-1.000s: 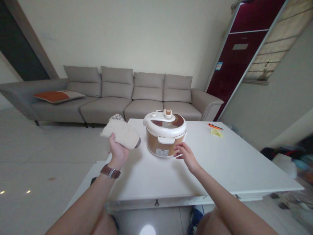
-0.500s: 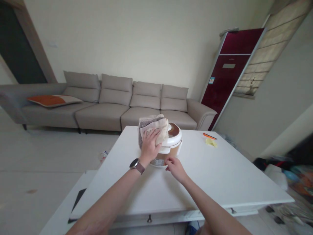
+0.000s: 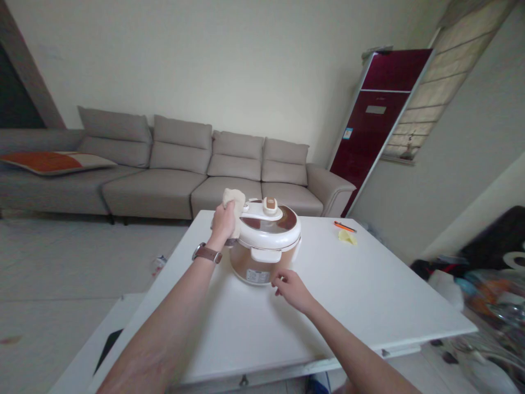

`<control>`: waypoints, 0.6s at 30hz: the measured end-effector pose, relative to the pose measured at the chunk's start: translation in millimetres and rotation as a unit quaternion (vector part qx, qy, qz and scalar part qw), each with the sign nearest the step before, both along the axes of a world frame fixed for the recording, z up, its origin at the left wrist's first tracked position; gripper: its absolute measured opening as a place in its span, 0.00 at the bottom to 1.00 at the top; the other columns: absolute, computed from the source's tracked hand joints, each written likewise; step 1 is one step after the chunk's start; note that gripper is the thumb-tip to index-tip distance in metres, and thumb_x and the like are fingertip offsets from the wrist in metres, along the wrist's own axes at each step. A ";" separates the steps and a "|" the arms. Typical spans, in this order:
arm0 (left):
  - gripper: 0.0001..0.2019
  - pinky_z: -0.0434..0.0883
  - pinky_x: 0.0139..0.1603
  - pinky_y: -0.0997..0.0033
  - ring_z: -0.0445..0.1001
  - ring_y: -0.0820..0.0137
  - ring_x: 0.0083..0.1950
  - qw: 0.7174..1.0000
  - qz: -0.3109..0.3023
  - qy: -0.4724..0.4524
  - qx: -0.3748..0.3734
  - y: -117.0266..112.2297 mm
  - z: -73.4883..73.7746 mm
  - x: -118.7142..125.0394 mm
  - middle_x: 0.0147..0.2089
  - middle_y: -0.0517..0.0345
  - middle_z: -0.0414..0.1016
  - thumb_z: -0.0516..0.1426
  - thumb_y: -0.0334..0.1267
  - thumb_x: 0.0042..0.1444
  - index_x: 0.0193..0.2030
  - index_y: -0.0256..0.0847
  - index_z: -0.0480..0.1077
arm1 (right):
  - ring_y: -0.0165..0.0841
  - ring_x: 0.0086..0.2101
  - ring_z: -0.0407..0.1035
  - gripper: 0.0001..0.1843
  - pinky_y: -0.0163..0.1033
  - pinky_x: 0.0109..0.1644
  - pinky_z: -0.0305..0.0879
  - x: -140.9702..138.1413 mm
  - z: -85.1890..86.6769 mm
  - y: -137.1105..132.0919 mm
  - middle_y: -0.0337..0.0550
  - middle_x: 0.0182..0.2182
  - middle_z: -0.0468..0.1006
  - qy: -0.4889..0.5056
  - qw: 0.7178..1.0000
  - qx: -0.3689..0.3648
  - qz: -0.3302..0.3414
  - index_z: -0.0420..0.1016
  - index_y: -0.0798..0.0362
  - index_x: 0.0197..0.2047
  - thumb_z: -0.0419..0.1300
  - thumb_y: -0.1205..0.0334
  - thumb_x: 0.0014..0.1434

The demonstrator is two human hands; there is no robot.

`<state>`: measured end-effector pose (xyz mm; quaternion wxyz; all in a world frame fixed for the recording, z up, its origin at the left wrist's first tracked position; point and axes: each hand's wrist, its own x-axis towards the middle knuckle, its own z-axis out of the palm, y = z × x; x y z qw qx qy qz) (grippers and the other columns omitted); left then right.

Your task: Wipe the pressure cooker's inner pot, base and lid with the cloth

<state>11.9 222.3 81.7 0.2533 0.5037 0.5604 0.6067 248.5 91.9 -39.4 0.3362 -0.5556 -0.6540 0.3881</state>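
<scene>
Head view: A bare left hand (image 3: 223, 223), with a brown-strapped wristwatch (image 3: 208, 254) on its wrist, grips a folded cream fabric cloth (image 3: 238, 216) at the left edge of the lid of a round white-and-tan electric cooker (image 3: 268, 239). Half a second ago the cloth was spread over the lid's front left; now it is gathered at the side, and the white lid bar with its brown-topped knob (image 3: 269, 204) shows again. A second ago the cloth was held off to the left, apart from the cooker. The bare right hand (image 3: 290, 289) has stayed low by the cooker's front right, its fingers curled in narrowly; whether they touch the base or hold anything, I cannot tell.

The cooker stands upright on a white rectangular worktop (image 3: 369, 290). Counted: one cooker, one cloth, one crumpled pale yellow scrap (image 3: 348, 237) and, just behind it, a slim orange-and-black item (image 3: 345, 226), too small to tell if it is one piece or two. Behind, a grey padded sofa (image 3: 156, 189) has four back cushions and one orange-and-white flat pillow (image 3: 57, 162), cut off at the left edge. The left hand hides part of the cloth; the clutter at far right is blurred.
</scene>
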 end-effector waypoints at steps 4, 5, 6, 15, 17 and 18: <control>0.23 0.71 0.55 0.60 0.79 0.53 0.52 0.994 -0.008 0.109 -0.014 3.8 6.3 -3.5 0.48 0.41 0.84 0.48 0.51 0.64 0.44 0.36 0.78 | 0.30 0.26 0.75 0.06 0.34 0.33 0.66 -1.7 -4.1 3.6 0.38 0.30 0.78 -0.017 1.000 -0.023 0.001 0.73 0.53 0.29 0.55 0.66 0.55; 0.24 0.71 0.55 0.60 0.79 0.52 0.52 0.993 -0.012 0.118 -0.009 2.3 8.3 -2.6 0.48 0.41 0.84 0.48 0.52 0.64 0.44 0.36 0.79 | 0.30 0.26 0.75 0.06 0.34 0.33 0.66 -2.6 -4.3 4.1 0.38 0.30 0.78 -0.022 0.999 -0.027 0.002 0.73 0.53 0.29 0.55 0.66 0.55; 0.25 0.71 0.55 0.59 0.79 0.52 0.52 0.992 -0.017 0.124 -0.003 0.1 10.5 -0.9 0.48 0.41 0.84 0.47 0.51 0.65 0.45 0.35 0.79 | 0.30 0.26 0.75 0.07 0.34 0.33 0.66 -3.7 -4.1 4.5 0.38 0.29 0.78 -0.026 0.999 -0.028 0.003 0.74 0.53 0.29 0.55 0.66 0.55; 0.25 0.48 0.80 0.47 0.66 0.54 0.74 0.919 -0.050 0.356 0.165 -34.6 3.1 42.1 0.69 0.41 0.73 0.50 0.41 0.68 0.66 0.33 0.73 | 0.30 0.26 0.75 0.07 0.33 0.32 0.65 -10.9 -6.4 5.5 0.35 0.25 0.74 -0.033 0.998 -0.029 0.035 0.73 0.52 0.28 0.56 0.67 0.56; 0.25 0.47 0.80 0.47 0.65 0.55 0.74 0.910 -0.044 0.373 0.175 -39.1 -3.1 45.5 0.68 0.41 0.74 0.51 0.39 0.68 0.67 0.33 0.72 | 0.30 0.26 0.75 0.07 0.33 0.32 0.65 -10.5 -7.3 5.5 0.35 0.24 0.75 -0.034 0.998 -0.029 0.041 0.73 0.52 0.27 0.56 0.67 0.56; 0.24 0.48 0.80 0.47 0.66 0.56 0.74 0.910 -0.043 0.372 0.177 -40.6 -6.0 45.2 0.68 0.42 0.74 0.51 0.39 0.68 0.67 0.33 0.72 | 0.30 0.26 0.75 0.07 0.33 0.32 0.65 -10.0 -7.2 5.4 0.35 0.24 0.75 -0.035 0.998 -0.028 0.043 0.73 0.52 0.27 0.56 0.67 0.56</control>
